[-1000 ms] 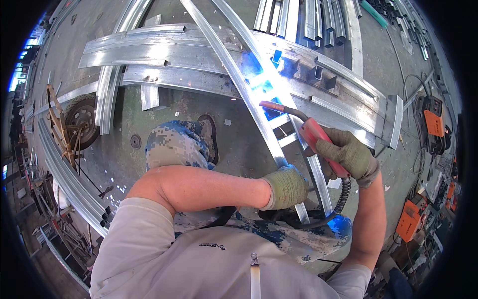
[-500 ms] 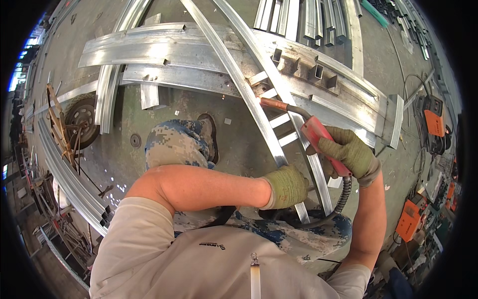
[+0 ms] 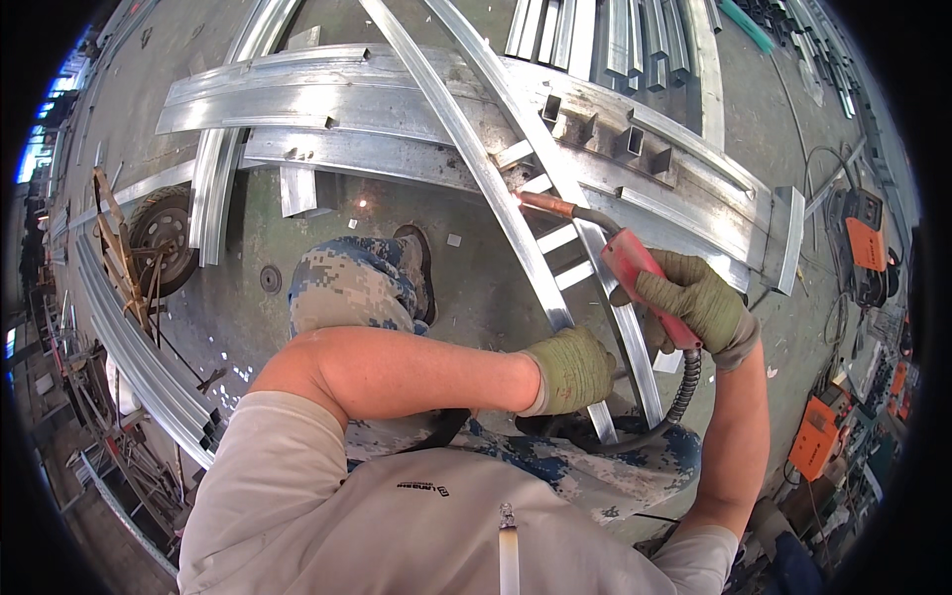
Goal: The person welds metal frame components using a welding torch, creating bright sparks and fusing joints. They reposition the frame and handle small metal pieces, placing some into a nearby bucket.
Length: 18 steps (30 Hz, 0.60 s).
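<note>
My right hand [image 3: 699, 302], in a green knit glove, is closed around the red handle of a welding torch [image 3: 640, 278]. The torch's copper nozzle [image 3: 545, 204] reaches left over a ladder-like metal frame, and its tip glows at the inner side of the left rail [image 3: 531, 258], by a short crosspiece [image 3: 535, 184]. Nearer my body, my left hand [image 3: 573, 370], gloved alike, is closed over that same rail; its fingertips are partly hidden. The right rail [image 3: 623, 322] runs under the torch. A ribbed black cable [image 3: 684, 390] leaves the handle's lower end.
Long silvery channels [image 3: 327, 99] lie across beneath the frame, with short tube stubs [image 3: 635, 142] on them. More steel tubes [image 3: 615, 40] lie at the far right. A spoked wheel [image 3: 164, 238] stands left; orange-and-black machines [image 3: 865, 243] stand right. My camouflage-clad knee [image 3: 352, 288] is beside the frame.
A bright spark now shows over the floor left of the frame, and the glow at the nozzle tip is stronger. Both hands and the torch stay nearly in place.
</note>
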Motion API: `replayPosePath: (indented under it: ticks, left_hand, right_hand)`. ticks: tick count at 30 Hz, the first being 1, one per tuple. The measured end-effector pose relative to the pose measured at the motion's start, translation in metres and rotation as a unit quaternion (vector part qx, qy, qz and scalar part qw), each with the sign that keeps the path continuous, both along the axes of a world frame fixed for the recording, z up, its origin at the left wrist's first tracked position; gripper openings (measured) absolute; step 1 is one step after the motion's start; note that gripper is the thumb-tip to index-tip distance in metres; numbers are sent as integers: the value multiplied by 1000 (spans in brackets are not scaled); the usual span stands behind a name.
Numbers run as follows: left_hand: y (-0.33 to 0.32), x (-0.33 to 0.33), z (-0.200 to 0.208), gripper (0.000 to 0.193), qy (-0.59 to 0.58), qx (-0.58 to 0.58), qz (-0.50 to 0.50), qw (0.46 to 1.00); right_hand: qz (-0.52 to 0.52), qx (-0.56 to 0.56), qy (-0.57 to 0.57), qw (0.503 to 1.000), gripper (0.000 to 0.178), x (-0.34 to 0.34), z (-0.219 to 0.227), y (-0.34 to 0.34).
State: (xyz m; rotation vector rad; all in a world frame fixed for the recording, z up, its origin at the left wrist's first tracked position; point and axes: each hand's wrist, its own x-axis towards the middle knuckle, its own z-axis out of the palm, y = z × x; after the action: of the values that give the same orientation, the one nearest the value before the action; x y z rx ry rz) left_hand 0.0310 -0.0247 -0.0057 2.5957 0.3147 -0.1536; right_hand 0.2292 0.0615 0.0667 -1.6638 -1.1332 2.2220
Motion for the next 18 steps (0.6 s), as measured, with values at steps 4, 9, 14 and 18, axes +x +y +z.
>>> replayPosePath:
  ticks: [4,9,14,18]
  left_hand:
    - [-3,1,-1,18,-7,-2,33,999]
    - [1,-1,5,20,4,1,4,1000]
    - [3,-4,13,24,15,11,-5,1000]
    - [-6,-5,5,28,6,25,-12,1000]
  right_hand:
    - [21,6,-16,1000,45,-7,7,1]
    - [44,11,-34,998,45,-8,6,1]
    - [19,4,-42,999,44,-6,14,-3]
    - [-11,3,-20,1000,42,8,20,-18]
